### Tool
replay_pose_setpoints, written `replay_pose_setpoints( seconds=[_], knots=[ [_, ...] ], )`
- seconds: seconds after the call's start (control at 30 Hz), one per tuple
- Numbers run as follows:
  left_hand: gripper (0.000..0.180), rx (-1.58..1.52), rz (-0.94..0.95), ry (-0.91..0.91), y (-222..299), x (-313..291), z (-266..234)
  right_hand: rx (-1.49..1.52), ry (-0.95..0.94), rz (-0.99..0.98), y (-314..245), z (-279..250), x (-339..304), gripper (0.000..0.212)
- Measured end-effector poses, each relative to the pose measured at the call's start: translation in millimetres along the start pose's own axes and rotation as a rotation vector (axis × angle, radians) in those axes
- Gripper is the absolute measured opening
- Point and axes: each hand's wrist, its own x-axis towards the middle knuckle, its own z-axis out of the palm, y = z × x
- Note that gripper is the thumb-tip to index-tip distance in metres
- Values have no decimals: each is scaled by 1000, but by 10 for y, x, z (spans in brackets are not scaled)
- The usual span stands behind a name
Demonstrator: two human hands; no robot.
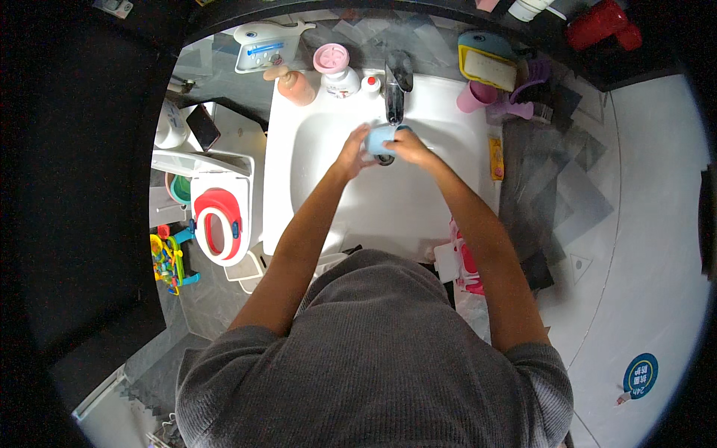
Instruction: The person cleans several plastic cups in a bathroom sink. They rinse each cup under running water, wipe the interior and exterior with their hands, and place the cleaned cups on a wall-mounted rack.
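Note:
A light blue cup (379, 139) is held over the white sink (340, 205), just below the dark, shiny faucet (396, 86). My left hand (353, 154) curves around the cup's left side, its fingers bent against it. From the right, my right hand (411, 147) grips the cup near its rim, fingers partly hidden by the cup. Beneath the cup shows part of the round drain (385, 160). Whether water runs from the spout cannot be made out.
Behind the sink stand an orange pump bottle (297, 89), a white bottle with pink top (340, 71) and a small red-capped bottle (370, 86). A pink cup (476, 97) sits back right. Left is a toilet with a red-and-white child seat (218, 205), a phone (202, 127) above.

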Motion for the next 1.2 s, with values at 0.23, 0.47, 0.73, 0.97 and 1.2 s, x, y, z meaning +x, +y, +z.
replay_pose_setpoints(
  seconds=[0.23, 0.47, 0.73, 0.97, 1.2],
  knots=[
    [54, -544, 10, -25, -435, 502, -7, 370, -175, 127, 34, 249, 60, 19],
    [70, -317, -38, 108, -408, 695, -19, 172, 68, 264, 489, 786, 723, 32],
    [52, -144, -64, 293, -112, 452, 183, -291, 149, 31, 753, 914, 1038, 34],
    [52, -428, 126, 26, -198, 577, 67, 1472, 335, 133, -80, 691, 553, 33],
    [67, 174, -20, 349, -211, 448, 127, -184, 83, 230, 12, 637, 471, 44]
  ],
)
